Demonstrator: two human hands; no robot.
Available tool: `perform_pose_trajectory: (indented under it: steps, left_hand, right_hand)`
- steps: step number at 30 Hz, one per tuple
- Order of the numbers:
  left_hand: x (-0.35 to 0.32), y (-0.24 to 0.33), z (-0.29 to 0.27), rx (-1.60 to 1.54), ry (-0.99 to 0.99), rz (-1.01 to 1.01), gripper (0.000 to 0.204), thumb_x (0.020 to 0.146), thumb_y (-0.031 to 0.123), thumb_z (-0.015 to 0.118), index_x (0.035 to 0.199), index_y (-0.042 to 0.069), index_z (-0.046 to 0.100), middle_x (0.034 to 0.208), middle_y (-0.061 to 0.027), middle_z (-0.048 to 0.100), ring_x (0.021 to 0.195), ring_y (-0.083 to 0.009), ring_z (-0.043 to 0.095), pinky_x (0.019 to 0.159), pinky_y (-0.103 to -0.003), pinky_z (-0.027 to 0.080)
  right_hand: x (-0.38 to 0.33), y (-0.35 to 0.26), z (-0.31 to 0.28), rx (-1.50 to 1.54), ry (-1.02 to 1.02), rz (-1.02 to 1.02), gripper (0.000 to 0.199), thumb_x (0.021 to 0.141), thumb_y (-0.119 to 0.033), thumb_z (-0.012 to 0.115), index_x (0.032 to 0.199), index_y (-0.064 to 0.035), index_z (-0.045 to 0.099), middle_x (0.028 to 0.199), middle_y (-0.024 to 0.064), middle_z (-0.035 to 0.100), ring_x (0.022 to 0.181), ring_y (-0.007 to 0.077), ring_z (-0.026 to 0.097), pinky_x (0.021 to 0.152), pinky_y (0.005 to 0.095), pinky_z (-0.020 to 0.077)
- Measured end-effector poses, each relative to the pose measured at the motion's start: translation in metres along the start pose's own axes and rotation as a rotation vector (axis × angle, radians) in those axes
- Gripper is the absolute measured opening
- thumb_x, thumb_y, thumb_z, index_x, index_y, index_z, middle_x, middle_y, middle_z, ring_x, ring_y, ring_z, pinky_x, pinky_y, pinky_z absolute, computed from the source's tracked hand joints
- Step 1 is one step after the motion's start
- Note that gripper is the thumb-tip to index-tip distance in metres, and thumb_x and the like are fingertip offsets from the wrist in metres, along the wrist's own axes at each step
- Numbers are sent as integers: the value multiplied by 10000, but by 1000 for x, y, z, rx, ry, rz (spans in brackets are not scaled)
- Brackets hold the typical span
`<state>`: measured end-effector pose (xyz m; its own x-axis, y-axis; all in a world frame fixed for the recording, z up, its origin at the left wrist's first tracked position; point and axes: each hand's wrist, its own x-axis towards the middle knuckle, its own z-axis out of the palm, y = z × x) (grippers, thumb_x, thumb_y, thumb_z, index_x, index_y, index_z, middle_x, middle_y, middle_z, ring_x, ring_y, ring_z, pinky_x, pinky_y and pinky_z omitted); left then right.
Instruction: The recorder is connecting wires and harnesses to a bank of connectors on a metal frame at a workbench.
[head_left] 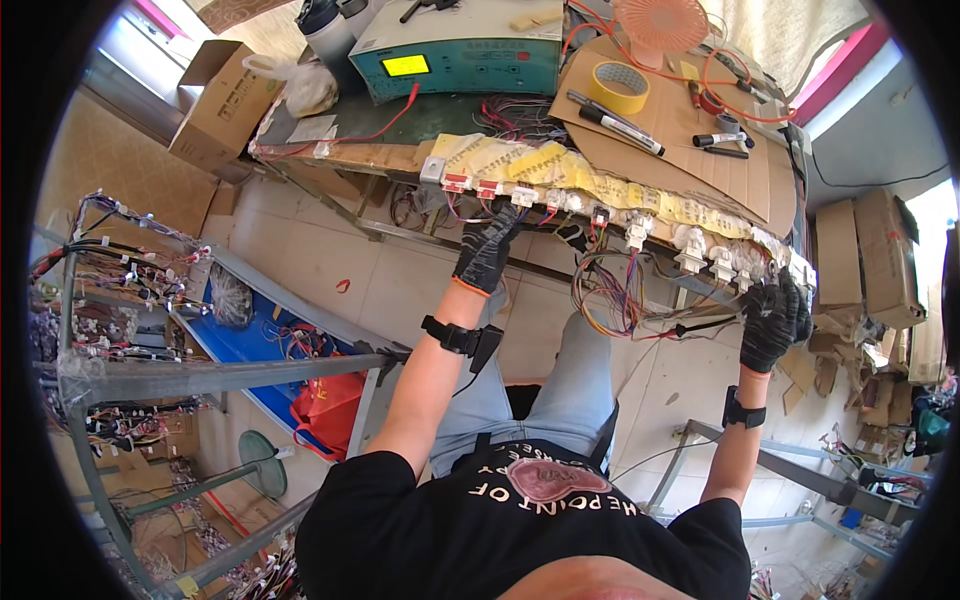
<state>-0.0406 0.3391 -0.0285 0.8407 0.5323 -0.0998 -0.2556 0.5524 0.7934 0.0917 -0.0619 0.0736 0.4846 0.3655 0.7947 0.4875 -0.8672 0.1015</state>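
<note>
My left hand [487, 250], in a dark knit glove, reaches up to the front edge of the workbench and touches the row of white and red connectors [520, 192] mounted there. My right hand [772, 320], also gloved, grips a bundle of coloured wires [610, 290] near white connectors [715, 258] at the bench's right end. The wire harness loops down between both hands. Black straps sit on both wrists.
On the bench stand a teal test box with a lit yellow display [455, 55], a yellow tape roll [618, 87], markers [625, 120] on cardboard and an orange fan [660, 25]. A metal rack hung with wire harnesses [110, 300] stands left; cardboard boxes [865, 260] are right.
</note>
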Motion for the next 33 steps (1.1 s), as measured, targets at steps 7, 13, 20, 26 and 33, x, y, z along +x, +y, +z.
perform_pose_trajectory:
  steps: [7,13,20,26,33]
  left_hand:
    - [-1,-4,-3,214,44,70,301,873,190,561,1155,87,534,1090,-56,578,989,-164,553,809,-289,463]
    - [-17,13,-1,-209,109,-55,265,857,247,569,1098,137,558,1056,-35,588,955,-154,546,789,-306,435]
    - [-8,8,-17,-193,190,-71,254,860,243,566,1101,163,559,1046,-12,595,978,-153,540,830,-339,414]
    - [-13,22,1,-106,211,18,231,854,159,576,1085,140,570,1035,-5,592,957,-136,543,780,-325,448]
    - [-12,24,4,-58,265,42,235,848,131,590,1081,114,567,1015,-7,589,922,-108,547,722,-284,466]
  right_hand:
    - [1,-1,-1,-17,-23,16,242,642,-200,723,866,-153,645,1092,-20,617,953,196,568,850,350,391]
    - [3,-3,-4,1,-14,0,276,626,-179,725,887,-134,648,1082,-20,616,928,195,570,830,343,401]
    - [3,-4,0,93,11,46,294,623,-175,720,904,-129,648,1073,-27,619,927,194,568,832,345,393]
    - [5,-5,-4,-32,10,-17,323,628,-163,711,942,-127,646,1052,-18,628,902,191,577,819,345,392]
    - [8,-8,-4,14,25,28,288,613,-147,718,892,-127,653,1045,-10,631,898,191,583,804,338,403]
